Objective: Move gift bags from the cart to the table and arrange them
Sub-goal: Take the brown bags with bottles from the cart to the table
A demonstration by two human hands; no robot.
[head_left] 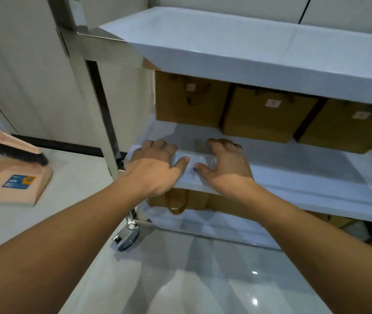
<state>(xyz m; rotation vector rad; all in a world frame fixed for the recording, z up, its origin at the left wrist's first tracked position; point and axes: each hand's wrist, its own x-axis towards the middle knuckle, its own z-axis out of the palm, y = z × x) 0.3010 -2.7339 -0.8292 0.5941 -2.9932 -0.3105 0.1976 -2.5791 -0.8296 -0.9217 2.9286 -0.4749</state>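
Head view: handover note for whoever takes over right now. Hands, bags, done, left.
Left hand: open, fingers spread, resting on the front of the cart's middle shelf; holds nothing.
Right hand: open, likewise on that shelf, empty.
Gift bags: three brown ones stand at the back of the middle shelf, left bag, middle bag, right bag. At least one more bag sits on the bottom shelf, mostly hidden.
Top shelf: no bags on the part that shows.
Done: cannot tell; the table is out of view.
Left: carry these bags over to the table and arrange them.
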